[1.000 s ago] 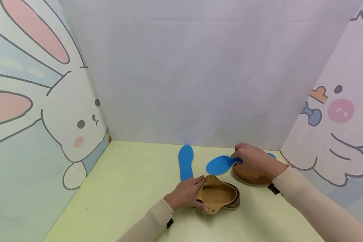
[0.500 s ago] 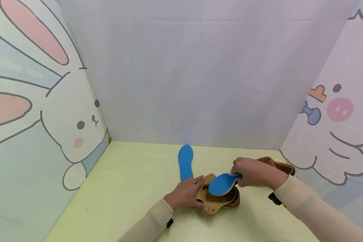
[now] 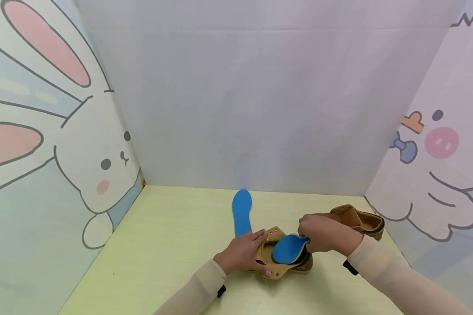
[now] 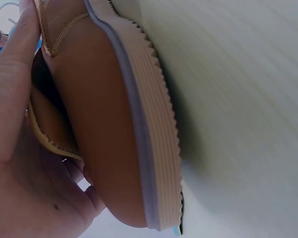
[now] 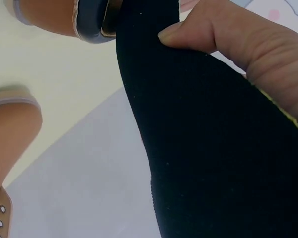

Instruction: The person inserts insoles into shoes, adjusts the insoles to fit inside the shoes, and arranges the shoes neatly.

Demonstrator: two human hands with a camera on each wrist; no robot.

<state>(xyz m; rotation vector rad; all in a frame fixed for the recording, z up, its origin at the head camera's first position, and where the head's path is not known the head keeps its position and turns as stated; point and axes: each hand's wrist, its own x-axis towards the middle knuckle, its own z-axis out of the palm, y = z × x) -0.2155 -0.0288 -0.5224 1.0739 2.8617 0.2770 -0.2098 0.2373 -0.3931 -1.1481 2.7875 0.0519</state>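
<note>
From the head view, my left hand grips the near brown leather shoe, fingers over its front part and thumb on its nearer eyelet flap. This shoe rests upright on the tabletop, its opening facing up. My right hand, just right of the near shoe's opening, pinches one narrow end of a blue insole. That insole is bent near my fingers, and its broad end lies over the near shoe's opening; I cannot tell whether it touches the lining. A second blue insole lies flat just beyond and left of the near shoe, partly behind my left hand. The far brown shoe sits beyond and right of the near shoe, partly behind my right hand.

In the left wrist view, my fingers wrap the near shoe's upper, above its pale ribbed sole.

In the right wrist view, my thumb presses the insole's dark underside.
</note>
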